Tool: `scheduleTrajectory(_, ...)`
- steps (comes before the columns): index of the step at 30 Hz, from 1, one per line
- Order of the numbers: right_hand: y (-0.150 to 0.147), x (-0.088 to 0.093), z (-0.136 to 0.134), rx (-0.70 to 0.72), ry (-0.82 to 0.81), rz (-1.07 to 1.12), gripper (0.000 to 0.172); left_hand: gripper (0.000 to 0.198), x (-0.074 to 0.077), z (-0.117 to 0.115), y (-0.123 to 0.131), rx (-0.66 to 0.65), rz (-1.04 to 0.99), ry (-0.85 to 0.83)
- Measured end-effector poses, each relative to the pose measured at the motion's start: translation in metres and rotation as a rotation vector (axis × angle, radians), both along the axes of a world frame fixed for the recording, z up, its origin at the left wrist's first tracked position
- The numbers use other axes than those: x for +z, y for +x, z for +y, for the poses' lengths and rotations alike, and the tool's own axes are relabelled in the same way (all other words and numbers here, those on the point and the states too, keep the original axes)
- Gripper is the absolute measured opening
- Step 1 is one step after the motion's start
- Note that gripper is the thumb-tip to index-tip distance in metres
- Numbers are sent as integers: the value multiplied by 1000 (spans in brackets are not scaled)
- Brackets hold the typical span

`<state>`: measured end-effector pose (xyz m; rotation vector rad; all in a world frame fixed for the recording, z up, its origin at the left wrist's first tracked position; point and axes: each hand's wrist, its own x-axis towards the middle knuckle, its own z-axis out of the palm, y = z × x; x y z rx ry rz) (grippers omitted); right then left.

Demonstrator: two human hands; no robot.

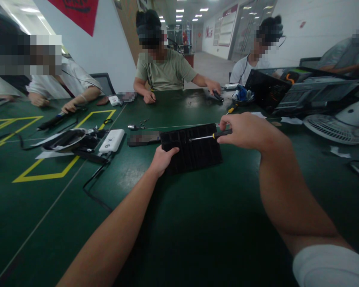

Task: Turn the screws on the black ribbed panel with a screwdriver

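Note:
A flat black rectangular panel (194, 153) lies on the green table (197, 223) in front of me. My left hand (161, 159) grips its near left corner, thumb on top, fingers closed around the edge. My right hand (245, 129) is closed on the black-and-yellow handle of a screwdriver (211, 136). The thin metal shaft points left, with its tip over the panel's upper middle.
Small screws and metal bits (139, 124) lie beyond the panel. A white power bank (111, 140) and black cables sit to the left. An opened laptop (302, 89) and a white fan (338, 125) are at right. Other people work across the table.

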<state>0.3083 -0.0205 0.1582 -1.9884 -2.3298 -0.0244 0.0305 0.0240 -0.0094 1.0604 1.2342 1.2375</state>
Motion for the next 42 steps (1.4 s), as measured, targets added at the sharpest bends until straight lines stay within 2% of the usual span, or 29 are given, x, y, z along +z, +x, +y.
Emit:
scheduleTrajectory(7,3,-1,3,23,21,23,25,36,0,0,1,20,15,13)
scheduleTrajectory(22,-2,4,-1,-58,35,28,29,38,1,0,2,12,-1,3)
scheduleTrajectory(30,-2,3,0,-16,42,41,31,40,0,2,0,7,10,5)
scheduleTrajectory(35,-1,7,-7,9,122,87,31,39,1,1,2,14,-1,-2)
scheduleTrajectory(42,1,5,-5,4,147,87,23,39,5,-2,3,27,3,-7)
